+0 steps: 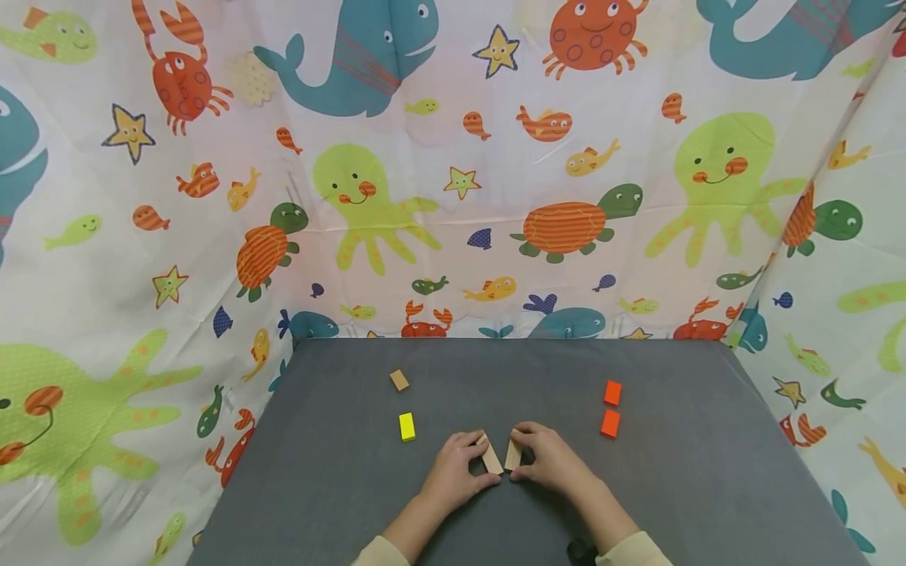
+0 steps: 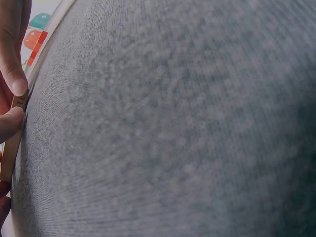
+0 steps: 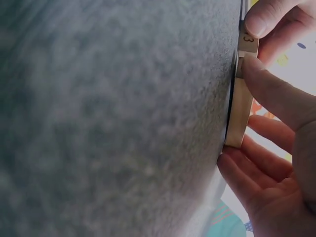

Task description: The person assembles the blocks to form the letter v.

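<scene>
Near the front middle of the grey table, my left hand (image 1: pixel 453 472) grips a plain wooden block (image 1: pixel 491 457) by its ends, thumb at the near end and fingers at the far end. My right hand (image 1: pixel 552 460) holds a second plain wooden block (image 1: pixel 513 454) the same way. The two blocks lie close together, far ends apart and near ends nearly meeting. The right wrist view shows the right hand's block (image 3: pixel 239 108) low against the cloth, with the left hand's block (image 3: pixel 248 42), printed with a mark, beyond it.
On the left of the grey cloth (image 1: pixel 340 487) lie a yellow block (image 1: pixel 406 427) and a small brown block (image 1: pixel 399 380). Two orange-red blocks (image 1: pixel 613 393) sit to the right, one behind the other. A dark object (image 1: pixel 580 552) shows by the right wrist. Sea-animal curtains (image 1: pixel 453 259) surround the table.
</scene>
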`<act>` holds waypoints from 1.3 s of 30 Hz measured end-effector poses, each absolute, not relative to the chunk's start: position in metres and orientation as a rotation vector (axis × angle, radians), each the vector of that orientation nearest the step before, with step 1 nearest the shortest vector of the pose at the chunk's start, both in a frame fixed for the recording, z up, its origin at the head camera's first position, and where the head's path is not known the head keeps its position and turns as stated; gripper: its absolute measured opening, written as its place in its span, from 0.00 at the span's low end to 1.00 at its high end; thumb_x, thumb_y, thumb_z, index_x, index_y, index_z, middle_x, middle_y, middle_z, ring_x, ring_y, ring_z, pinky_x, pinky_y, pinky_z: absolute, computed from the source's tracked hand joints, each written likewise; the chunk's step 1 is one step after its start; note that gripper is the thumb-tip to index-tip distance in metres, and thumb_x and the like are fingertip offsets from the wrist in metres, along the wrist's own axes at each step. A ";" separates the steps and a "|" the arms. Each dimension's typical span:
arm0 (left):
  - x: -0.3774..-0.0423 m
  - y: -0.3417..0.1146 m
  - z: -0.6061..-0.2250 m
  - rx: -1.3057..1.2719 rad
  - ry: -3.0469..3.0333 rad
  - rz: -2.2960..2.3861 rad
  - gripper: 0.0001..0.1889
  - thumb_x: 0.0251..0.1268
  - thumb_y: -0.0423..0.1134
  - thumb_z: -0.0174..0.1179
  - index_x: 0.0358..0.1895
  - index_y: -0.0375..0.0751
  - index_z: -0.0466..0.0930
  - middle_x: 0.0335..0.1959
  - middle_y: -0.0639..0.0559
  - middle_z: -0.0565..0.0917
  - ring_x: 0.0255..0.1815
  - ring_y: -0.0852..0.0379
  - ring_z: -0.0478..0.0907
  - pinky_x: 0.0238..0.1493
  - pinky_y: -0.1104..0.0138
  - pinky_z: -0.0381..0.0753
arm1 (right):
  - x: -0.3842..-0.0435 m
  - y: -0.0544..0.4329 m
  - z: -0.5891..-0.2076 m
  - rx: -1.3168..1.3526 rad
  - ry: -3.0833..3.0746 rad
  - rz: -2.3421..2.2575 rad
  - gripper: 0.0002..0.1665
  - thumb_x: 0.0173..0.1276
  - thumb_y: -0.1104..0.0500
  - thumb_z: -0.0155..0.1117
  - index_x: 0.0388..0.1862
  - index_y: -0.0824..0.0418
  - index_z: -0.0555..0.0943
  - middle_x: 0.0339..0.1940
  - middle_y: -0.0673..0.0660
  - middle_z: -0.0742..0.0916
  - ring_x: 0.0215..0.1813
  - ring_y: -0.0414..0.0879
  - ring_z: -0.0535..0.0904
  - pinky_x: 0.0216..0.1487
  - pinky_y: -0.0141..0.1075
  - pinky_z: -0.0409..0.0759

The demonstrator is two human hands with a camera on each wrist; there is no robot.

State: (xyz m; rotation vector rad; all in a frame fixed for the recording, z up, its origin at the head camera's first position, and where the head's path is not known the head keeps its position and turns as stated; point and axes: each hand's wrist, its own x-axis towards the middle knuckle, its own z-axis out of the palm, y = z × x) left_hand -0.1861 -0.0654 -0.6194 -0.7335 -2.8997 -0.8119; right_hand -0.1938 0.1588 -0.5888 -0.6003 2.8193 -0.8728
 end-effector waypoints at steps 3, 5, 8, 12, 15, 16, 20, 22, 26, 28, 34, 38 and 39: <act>-0.185 -0.066 -0.620 -0.732 -2.905 -0.808 0.37 0.53 0.59 0.74 0.65 0.45 0.81 0.67 0.50 0.79 0.65 0.50 0.75 0.63 0.52 0.77 | -0.193 0.157 -0.588 -0.607 2.822 -0.860 0.41 0.48 0.53 0.85 0.61 0.65 0.83 0.62 0.66 0.81 0.63 0.64 0.78 0.62 0.58 0.75; -0.185 -0.065 -0.620 -0.732 -2.909 -0.804 0.37 0.53 0.60 0.74 0.65 0.45 0.81 0.67 0.50 0.79 0.66 0.50 0.75 0.63 0.52 0.77 | -0.192 0.155 -0.587 -0.605 2.824 -0.842 0.39 0.48 0.53 0.85 0.61 0.63 0.83 0.63 0.65 0.81 0.64 0.64 0.77 0.62 0.58 0.75; -0.185 -0.065 -0.620 -0.736 -2.904 -0.800 0.36 0.53 0.59 0.74 0.65 0.45 0.81 0.67 0.50 0.79 0.66 0.50 0.75 0.63 0.52 0.77 | -0.191 0.154 -0.587 -0.593 2.824 -0.827 0.39 0.49 0.53 0.85 0.61 0.61 0.83 0.63 0.65 0.81 0.65 0.63 0.77 0.63 0.58 0.75; -0.183 -0.065 -0.620 -0.743 -2.891 -0.782 0.35 0.55 0.58 0.73 0.65 0.45 0.81 0.68 0.48 0.78 0.66 0.49 0.75 0.63 0.52 0.77 | -0.191 0.154 -0.589 -0.576 2.810 -0.833 0.39 0.50 0.54 0.85 0.62 0.60 0.83 0.64 0.65 0.80 0.65 0.63 0.76 0.63 0.58 0.75; -0.181 -0.065 -0.622 -0.731 -2.889 -0.779 0.35 0.57 0.59 0.72 0.66 0.46 0.79 0.69 0.48 0.76 0.68 0.48 0.73 0.63 0.51 0.77 | -0.190 0.154 -0.588 -0.568 2.801 -0.835 0.39 0.49 0.54 0.85 0.62 0.60 0.83 0.65 0.65 0.79 0.66 0.63 0.76 0.62 0.59 0.75; -0.180 -0.065 -0.623 -0.723 -2.891 -0.783 0.36 0.58 0.59 0.72 0.67 0.47 0.78 0.70 0.47 0.75 0.68 0.47 0.72 0.63 0.51 0.77 | -0.190 0.154 -0.588 -0.566 2.802 -0.833 0.39 0.50 0.54 0.85 0.62 0.60 0.83 0.65 0.65 0.79 0.66 0.63 0.76 0.63 0.59 0.75; -0.178 -0.065 -0.627 -0.708 -2.880 -0.762 0.38 0.59 0.61 0.69 0.71 0.51 0.72 0.72 0.47 0.70 0.71 0.47 0.68 0.64 0.50 0.76 | -0.189 0.153 -0.588 -0.560 2.810 -0.820 0.39 0.50 0.54 0.84 0.63 0.59 0.82 0.65 0.65 0.79 0.66 0.63 0.76 0.63 0.58 0.75; -0.175 -0.064 -0.626 -0.729 -2.854 -0.730 0.39 0.60 0.62 0.68 0.72 0.52 0.71 0.72 0.47 0.70 0.71 0.47 0.68 0.64 0.49 0.77 | -0.189 0.153 -0.587 -0.560 2.816 -0.814 0.39 0.50 0.53 0.84 0.63 0.59 0.82 0.65 0.65 0.79 0.66 0.63 0.76 0.62 0.58 0.75; -0.166 -0.062 -0.618 -0.817 -2.817 -0.678 0.39 0.61 0.62 0.67 0.74 0.52 0.69 0.72 0.47 0.70 0.71 0.47 0.68 0.63 0.47 0.76 | -0.189 0.154 -0.587 -0.566 2.816 -0.828 0.39 0.49 0.54 0.85 0.62 0.60 0.83 0.65 0.65 0.80 0.66 0.63 0.76 0.62 0.58 0.75; -0.161 -0.061 -0.614 -0.860 -2.825 -0.666 0.38 0.63 0.62 0.66 0.74 0.52 0.68 0.72 0.46 0.70 0.71 0.47 0.68 0.63 0.46 0.76 | -0.189 0.154 -0.587 -0.569 2.813 -0.842 0.38 0.49 0.54 0.85 0.62 0.60 0.83 0.64 0.65 0.80 0.66 0.63 0.76 0.63 0.58 0.75; -0.149 -0.056 -0.612 -0.949 -2.815 -0.582 0.34 0.66 0.63 0.61 0.72 0.54 0.72 0.68 0.47 0.73 0.68 0.48 0.69 0.62 0.48 0.76 | -0.190 0.155 -0.587 -0.594 2.833 -0.850 0.38 0.49 0.55 0.85 0.60 0.61 0.83 0.63 0.65 0.81 0.65 0.64 0.77 0.63 0.58 0.75; -0.147 -0.055 -0.616 -0.960 -2.819 -0.527 0.32 0.67 0.65 0.59 0.70 0.57 0.74 0.67 0.49 0.73 0.68 0.49 0.68 0.62 0.49 0.76 | -0.189 0.156 -0.586 -0.581 2.818 -0.859 0.38 0.50 0.54 0.84 0.61 0.61 0.83 0.64 0.65 0.80 0.65 0.64 0.76 0.63 0.59 0.75; -0.147 -0.055 -0.618 -0.964 -2.827 -0.515 0.32 0.67 0.66 0.58 0.70 0.58 0.74 0.67 0.49 0.72 0.68 0.49 0.68 0.62 0.49 0.76 | -0.189 0.156 -0.586 -0.580 2.812 -0.862 0.38 0.50 0.54 0.84 0.61 0.61 0.83 0.64 0.65 0.80 0.65 0.64 0.76 0.63 0.60 0.75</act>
